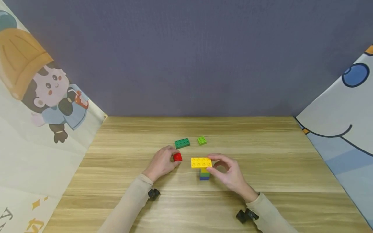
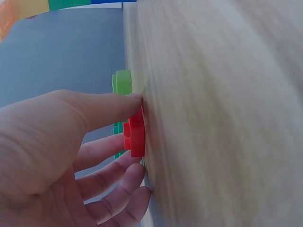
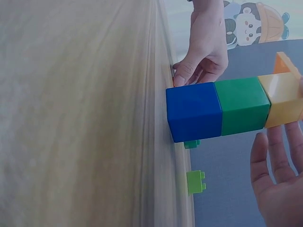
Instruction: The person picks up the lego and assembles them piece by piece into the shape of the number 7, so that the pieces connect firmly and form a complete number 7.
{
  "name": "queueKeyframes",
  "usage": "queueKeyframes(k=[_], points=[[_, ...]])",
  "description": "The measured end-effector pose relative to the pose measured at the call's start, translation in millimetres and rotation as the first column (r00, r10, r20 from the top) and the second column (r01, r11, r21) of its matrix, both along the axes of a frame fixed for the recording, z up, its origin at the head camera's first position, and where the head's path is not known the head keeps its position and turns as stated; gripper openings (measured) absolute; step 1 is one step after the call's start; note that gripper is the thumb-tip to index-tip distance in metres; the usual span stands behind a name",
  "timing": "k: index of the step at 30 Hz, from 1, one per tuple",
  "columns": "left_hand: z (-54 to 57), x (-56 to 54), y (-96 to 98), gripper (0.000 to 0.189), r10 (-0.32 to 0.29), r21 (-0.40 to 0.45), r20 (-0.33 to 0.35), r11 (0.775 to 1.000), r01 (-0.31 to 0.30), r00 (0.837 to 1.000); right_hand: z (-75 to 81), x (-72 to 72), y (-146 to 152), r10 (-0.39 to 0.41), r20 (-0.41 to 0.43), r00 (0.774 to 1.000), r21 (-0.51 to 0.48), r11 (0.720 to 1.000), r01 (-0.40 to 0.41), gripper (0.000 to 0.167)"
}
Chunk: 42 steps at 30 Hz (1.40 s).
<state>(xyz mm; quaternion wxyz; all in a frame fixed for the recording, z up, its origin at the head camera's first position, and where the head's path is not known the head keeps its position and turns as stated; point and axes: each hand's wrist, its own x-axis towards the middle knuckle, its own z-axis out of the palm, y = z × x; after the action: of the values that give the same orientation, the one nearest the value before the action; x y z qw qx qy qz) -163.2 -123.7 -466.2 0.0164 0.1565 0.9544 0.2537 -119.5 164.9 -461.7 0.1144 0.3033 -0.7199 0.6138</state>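
A small square red brick (image 1: 177, 157) lies on the table, between the thumb and fingers of my left hand (image 1: 161, 163), which pinches it at its sides. In the left wrist view the thumb covers part of it. My right hand (image 1: 230, 171) grips the right end of a long yellow eight-stud brick (image 1: 200, 162) between thumb and index finger. That brick sits on top of an upright stack: a blue block (image 3: 195, 112) at the bottom, a green block (image 3: 244, 106) above it, then a smaller yellow block (image 3: 279, 97). Its top studs face up, and it overhangs the stack to the left.
Behind the red brick lies a dark green eight-stud brick (image 1: 182, 143). A light green four-stud brick (image 1: 201, 140) lies to the right of it. The wooden table (image 1: 262, 142) meets a grey back wall (image 1: 198, 64), with printed panels at both sides.
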Motion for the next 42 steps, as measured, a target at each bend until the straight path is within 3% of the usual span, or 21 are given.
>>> queueKeyframes(k=[25, 42], points=[[1.7, 2.1, -0.7, 0.034, -0.004, 0.032, -0.014, 0.999, 0.004, 1.000, 0.8, 2.5, -0.8, -0.017, 0.008, 1.000, 0.016, 1.000, 0.017, 0.039], [7.1, 7.1, -4.6, 0.034, 0.027, 0.059, 0.033, 0.998, -0.028, 0.999, -0.5, 1.7, -1.2, -0.017, 0.004, 1.000, 0.016, 1.000, 0.017, 0.039]])
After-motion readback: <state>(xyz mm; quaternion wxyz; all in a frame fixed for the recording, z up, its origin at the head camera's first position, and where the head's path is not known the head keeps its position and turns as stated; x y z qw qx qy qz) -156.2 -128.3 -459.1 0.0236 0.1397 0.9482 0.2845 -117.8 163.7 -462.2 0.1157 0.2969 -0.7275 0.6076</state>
